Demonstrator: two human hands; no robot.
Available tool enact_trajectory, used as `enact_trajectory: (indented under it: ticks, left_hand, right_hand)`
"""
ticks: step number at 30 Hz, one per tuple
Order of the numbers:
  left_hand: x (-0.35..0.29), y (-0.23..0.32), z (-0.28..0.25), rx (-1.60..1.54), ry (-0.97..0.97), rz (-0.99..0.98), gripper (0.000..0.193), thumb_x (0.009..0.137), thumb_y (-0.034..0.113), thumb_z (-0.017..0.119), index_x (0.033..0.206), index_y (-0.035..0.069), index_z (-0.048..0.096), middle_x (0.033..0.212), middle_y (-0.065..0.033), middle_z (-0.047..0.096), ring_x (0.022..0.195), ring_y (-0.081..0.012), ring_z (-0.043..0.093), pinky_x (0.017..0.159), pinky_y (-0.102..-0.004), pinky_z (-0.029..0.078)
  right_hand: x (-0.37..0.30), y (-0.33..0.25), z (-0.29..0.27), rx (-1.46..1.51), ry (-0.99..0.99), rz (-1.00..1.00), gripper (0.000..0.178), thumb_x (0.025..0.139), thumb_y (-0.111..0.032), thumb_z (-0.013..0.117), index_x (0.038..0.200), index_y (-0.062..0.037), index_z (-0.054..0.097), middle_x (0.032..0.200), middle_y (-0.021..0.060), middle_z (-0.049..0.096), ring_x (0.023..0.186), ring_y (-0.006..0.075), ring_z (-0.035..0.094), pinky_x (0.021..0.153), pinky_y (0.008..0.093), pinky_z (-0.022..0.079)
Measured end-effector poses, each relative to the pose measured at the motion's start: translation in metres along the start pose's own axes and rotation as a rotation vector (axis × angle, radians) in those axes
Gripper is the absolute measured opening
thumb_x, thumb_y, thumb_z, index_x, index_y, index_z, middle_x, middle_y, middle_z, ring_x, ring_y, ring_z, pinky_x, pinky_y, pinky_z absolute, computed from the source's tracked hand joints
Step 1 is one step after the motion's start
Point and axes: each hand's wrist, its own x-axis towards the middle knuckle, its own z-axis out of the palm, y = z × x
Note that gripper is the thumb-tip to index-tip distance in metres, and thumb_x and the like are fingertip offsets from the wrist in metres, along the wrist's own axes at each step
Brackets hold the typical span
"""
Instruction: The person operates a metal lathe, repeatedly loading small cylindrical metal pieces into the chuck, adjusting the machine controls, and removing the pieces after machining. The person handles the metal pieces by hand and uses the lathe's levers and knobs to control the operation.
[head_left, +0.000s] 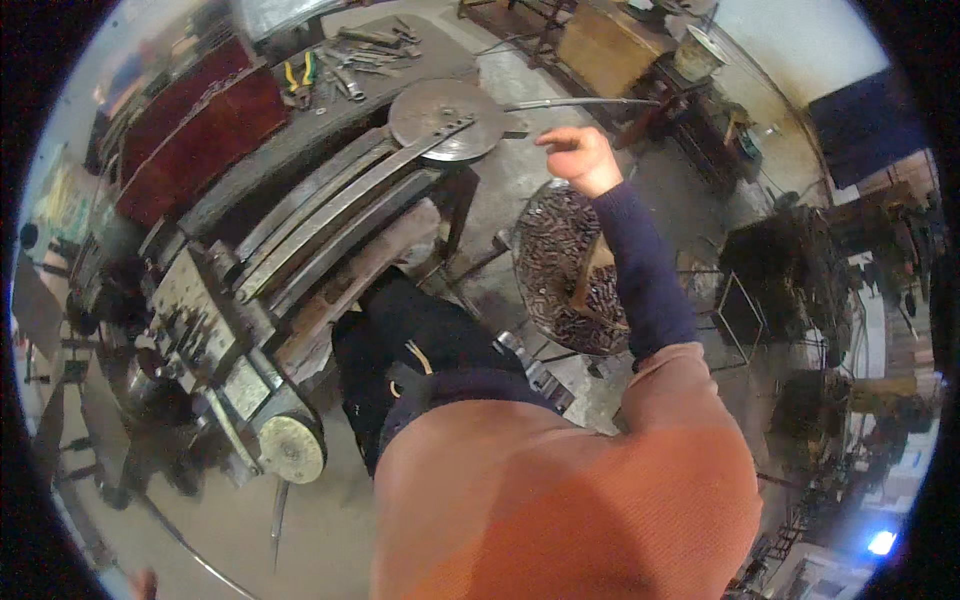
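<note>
My right hand (582,160) is stretched forward in a dark blue cuff. Its index finger points left and its thumb hangs a little apart; I see nothing between them. Just left of it is a round metal disc (447,118) on the bench machine, with a flat bar (350,210) running to it and a short metal tab beside the fingertips. Below the hand stands a round tray (540,325) full of small dark metal pieces (550,245). Only a blurred sliver of my left hand (146,584) shows at the lower left rim; its fingers cannot be made out.
Pliers with yellow-green handles (300,80) and several metal tools (375,45) lie on the bench at the far left. A machine carriage with a round handwheel (292,449) stands near left. A thin rod (580,102) extends right from the disc. Metal racks fill the right side.
</note>
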Motion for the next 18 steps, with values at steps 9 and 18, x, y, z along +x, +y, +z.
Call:
enact_trajectory:
  ticks: [9, 18]
  left_hand:
    - [0.075, 0.163, 0.061, -0.176, -0.21, 0.666, 0.043, 0.087, 0.017, 0.05, 0.124, -0.004, 0.043, 0.113, -0.0162, 0.055, 0.108, -0.0252, 0.05, 0.094, -0.0358, 0.038]
    - [0.086, 0.197, 0.074, -0.215, -0.267, 0.777, 0.043, 0.086, 0.016, 0.051, 0.123, -0.004, 0.043, 0.114, -0.0166, 0.054, 0.108, -0.0256, 0.051, 0.094, -0.0363, 0.038]
  right_hand:
    - [-0.053, 0.02, -0.011, 0.11, 0.076, 0.17, 0.038, 0.06, -0.021, 0.063, 0.094, -0.0031, 0.066, 0.084, 0.0171, 0.065, 0.08, 0.0212, 0.064, 0.075, 0.0303, 0.048]
    - [-0.081, 0.053, -0.013, 0.218, 0.147, 0.273, 0.037, 0.06, -0.015, 0.059, 0.093, -0.0003, 0.066, 0.081, 0.012, 0.067, 0.077, 0.0145, 0.062, 0.071, 0.0264, 0.047]
